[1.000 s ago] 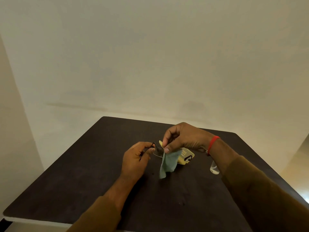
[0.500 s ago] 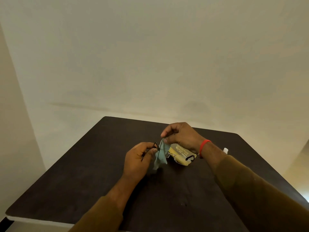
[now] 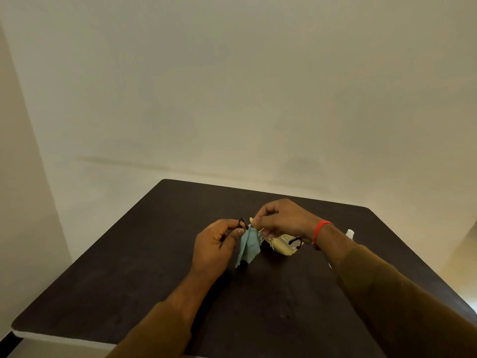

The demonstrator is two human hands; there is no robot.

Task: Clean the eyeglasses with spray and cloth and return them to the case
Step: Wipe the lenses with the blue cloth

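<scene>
Pale-green cloth [image 3: 247, 245] now bunched between both hands, no longer hanging loose from right fingers as a second before. Left hand [image 3: 215, 248] clenched on dark-framed eyeglasses [image 3: 242, 223], held just above desk [image 3: 108, 270] near centre; right hand [image 3: 281, 219] pinching cloth against lens. Shifted left, closer to left hand, uncovering yellow case [image 3: 282, 245] just right of cloth and white spray bottle [image 3: 349, 233] farther right. Judged: wiping under way, casing not yet begun.
</scene>
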